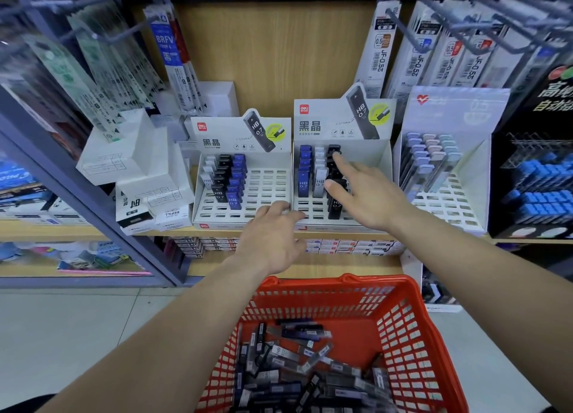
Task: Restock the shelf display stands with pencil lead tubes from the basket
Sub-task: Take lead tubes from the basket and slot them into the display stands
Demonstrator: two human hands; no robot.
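Reaches right grip (366, 195) into the right display stand (382, 164), fingers straight and spread, forefinger on the black pencil lead tubes (334, 208), holding nothing. Rests left grip (273, 237), loosely bent and empty, at the front edge of the left display stand (269, 181). Shows more loose tubes (294, 366) heaped in the red basket (341, 280) below.

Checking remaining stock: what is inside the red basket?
A jumbled heap of pencil lead tubes, black, grey and blue, lies in the red basket. The floor beneath the heap is hidden.
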